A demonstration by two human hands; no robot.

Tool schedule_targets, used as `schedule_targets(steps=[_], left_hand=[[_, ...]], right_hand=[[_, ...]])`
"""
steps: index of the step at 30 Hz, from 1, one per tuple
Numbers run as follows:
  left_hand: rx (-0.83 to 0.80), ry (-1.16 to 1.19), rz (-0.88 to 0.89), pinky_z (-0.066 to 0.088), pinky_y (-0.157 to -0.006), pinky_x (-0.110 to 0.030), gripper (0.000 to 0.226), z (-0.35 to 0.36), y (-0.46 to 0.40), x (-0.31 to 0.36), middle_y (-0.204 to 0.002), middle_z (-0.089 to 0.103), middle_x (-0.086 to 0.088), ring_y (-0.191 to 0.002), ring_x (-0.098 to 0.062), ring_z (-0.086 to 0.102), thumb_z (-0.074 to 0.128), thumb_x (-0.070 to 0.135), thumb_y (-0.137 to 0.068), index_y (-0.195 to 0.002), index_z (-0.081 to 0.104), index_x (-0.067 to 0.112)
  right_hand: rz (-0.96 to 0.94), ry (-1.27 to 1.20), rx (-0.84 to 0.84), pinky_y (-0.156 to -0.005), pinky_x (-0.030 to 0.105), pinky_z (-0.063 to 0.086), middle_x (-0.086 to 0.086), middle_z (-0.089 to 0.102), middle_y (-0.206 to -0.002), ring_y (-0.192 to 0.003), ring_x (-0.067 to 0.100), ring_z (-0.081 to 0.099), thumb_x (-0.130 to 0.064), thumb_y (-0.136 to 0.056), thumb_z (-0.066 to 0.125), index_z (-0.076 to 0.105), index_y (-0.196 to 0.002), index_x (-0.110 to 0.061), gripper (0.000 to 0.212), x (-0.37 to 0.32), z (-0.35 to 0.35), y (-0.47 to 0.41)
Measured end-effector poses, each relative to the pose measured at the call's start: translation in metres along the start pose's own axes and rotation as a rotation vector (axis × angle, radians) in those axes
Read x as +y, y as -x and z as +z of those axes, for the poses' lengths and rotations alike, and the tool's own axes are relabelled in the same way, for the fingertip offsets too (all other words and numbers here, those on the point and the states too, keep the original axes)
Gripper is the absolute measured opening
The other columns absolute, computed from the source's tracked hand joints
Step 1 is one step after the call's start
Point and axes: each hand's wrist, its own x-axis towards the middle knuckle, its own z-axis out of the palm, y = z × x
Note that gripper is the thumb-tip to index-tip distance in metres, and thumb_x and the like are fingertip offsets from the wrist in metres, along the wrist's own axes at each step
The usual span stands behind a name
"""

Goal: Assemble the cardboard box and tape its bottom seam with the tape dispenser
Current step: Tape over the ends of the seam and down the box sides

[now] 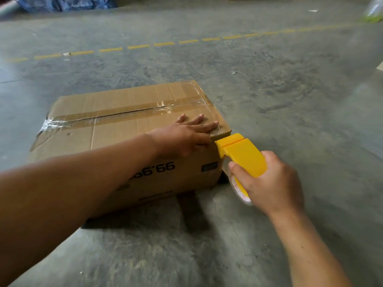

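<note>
A brown cardboard box (116,129) stands upside down on the concrete floor, its flaps folded closed on top. Clear tape (128,111) runs along the middle seam, which still gapes a little near its centre. My left hand (186,135) lies flat with straight fingers on the box's near right corner, pressing a strip of tape there. My right hand (271,183) grips a yellow tape dispenser (242,154) whose nose touches that same corner. A roll of clear tape (238,187) shows under the dispenser.
Grey concrete floor (269,90) surrounds the box on all sides. A dashed yellow line (161,44) crosses the floor behind it. Blue plastic-wrapped goods (62,3) lie at the far left, and small scraps dot the floor.
</note>
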Motion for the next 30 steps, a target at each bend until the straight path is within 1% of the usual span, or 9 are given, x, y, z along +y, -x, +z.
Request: schedule_targets(steps=[2, 4, 6, 10, 16, 20, 22, 24, 30], left_hand=[[0.108, 0.152, -0.079, 0.023, -0.119, -0.051, 0.066, 0.001, 0.002, 0.001, -0.159, 0.032, 0.002, -0.149, -0.027, 0.023, 0.054, 0.035, -0.099, -0.156, 0.022, 0.025], [0.181, 0.244, -0.185, 0.044, -0.105, -0.043, 0.075, -0.001, 0.003, -0.001, -0.147, 0.048, -0.003, -0.131, -0.026, 0.047, 0.059, 0.048, -0.093, -0.154, 0.022, 0.026], [0.187, 0.289, -0.255, 0.04, -0.107, -0.036, 0.08, -0.004, 0.002, -0.005, -0.154, 0.041, -0.002, -0.133, -0.024, 0.045, 0.058, 0.058, -0.091, -0.155, 0.018, 0.032], [0.109, 0.263, -0.379, 0.004, -0.123, -0.038, 0.069, -0.005, 0.005, -0.034, -0.166, 0.006, 0.008, -0.151, -0.008, 0.003, 0.031, 0.061, -0.099, -0.158, 0.006, 0.035], [0.017, 0.181, -0.707, -0.004, -0.122, -0.05, 0.075, -0.004, 0.077, -0.106, -0.165, -0.005, 0.015, -0.151, -0.01, -0.007, 0.018, 0.075, -0.091, -0.156, 0.0, 0.042], [0.048, 0.215, -1.083, 0.002, -0.121, -0.055, 0.091, 0.0, 0.149, -0.154, -0.167, -0.003, 0.006, -0.153, -0.021, -0.005, 0.019, 0.086, -0.081, -0.157, 0.004, 0.039], [0.108, 0.321, -1.214, 0.008, -0.122, -0.052, 0.099, 0.004, 0.18, -0.165, -0.167, -0.002, 0.001, -0.153, -0.028, 0.001, 0.027, 0.088, -0.075, -0.158, 0.007, 0.037], [0.183, 0.485, -1.269, 0.015, -0.122, -0.046, 0.099, 0.009, 0.2, -0.169, -0.167, 0.0, -0.001, -0.151, -0.032, 0.013, 0.038, 0.086, -0.074, -0.157, 0.01, 0.04], [0.395, 0.863, -1.316, 0.041, -0.107, -0.038, 0.099, 0.014, 0.197, -0.152, -0.159, 0.033, -0.003, -0.134, -0.029, 0.045, 0.059, 0.079, -0.066, -0.152, 0.021, 0.05]], right_hand=[[-0.023, -0.016, 0.066, -0.051, 0.03, 0.033, -0.006, 0.055, -0.062, -0.057, 0.025, 0.048, -0.07, -0.068, 0.066, 0.058, -0.078, -0.018, 0.054, -0.005, -0.007, -0.003], [-0.064, -0.038, 0.122, -0.053, 0.03, 0.037, -0.003, 0.059, -0.066, -0.06, 0.026, 0.051, -0.074, -0.067, 0.063, 0.06, -0.082, -0.018, 0.058, -0.014, -0.011, -0.008], [-0.108, -0.076, 0.141, -0.053, 0.031, 0.04, -0.002, 0.06, -0.069, -0.063, 0.026, 0.054, -0.074, -0.067, 0.064, 0.061, -0.086, -0.019, 0.058, -0.027, -0.012, -0.014], [-0.216, -0.097, 0.118, -0.047, 0.022, 0.032, -0.007, 0.056, -0.068, -0.061, 0.02, 0.05, -0.072, -0.07, 0.065, 0.058, -0.084, -0.021, 0.053, -0.057, -0.008, -0.035], [-0.322, -0.182, 0.105, -0.053, 0.029, 0.036, -0.003, 0.058, -0.069, -0.064, 0.023, 0.057, -0.075, -0.068, 0.058, 0.059, -0.082, -0.019, 0.057, -0.109, 0.023, -0.066], [-0.403, -0.29, 0.037, -0.049, 0.023, 0.036, -0.009, 0.058, -0.068, -0.059, 0.008, 0.055, -0.074, -0.071, 0.059, 0.061, -0.085, -0.02, 0.055, -0.135, 0.054, -0.066], [-0.417, -0.346, -0.012, -0.048, 0.02, 0.034, -0.01, 0.058, -0.068, -0.059, 0.0, 0.054, -0.073, -0.072, 0.06, 0.062, -0.087, -0.022, 0.054, -0.14, 0.072, -0.061], [-0.423, -0.396, -0.044, -0.048, 0.016, 0.033, -0.012, 0.059, -0.069, -0.059, -0.003, 0.054, -0.073, -0.072, 0.062, 0.062, -0.089, -0.024, 0.051, -0.145, 0.087, -0.061], [-0.45, -0.404, -0.118, -0.051, 0.023, 0.038, -0.013, 0.059, -0.069, -0.061, 0.005, 0.054, -0.068, -0.073, 0.069, 0.063, -0.089, -0.024, 0.047, -0.162, 0.11, -0.092]])
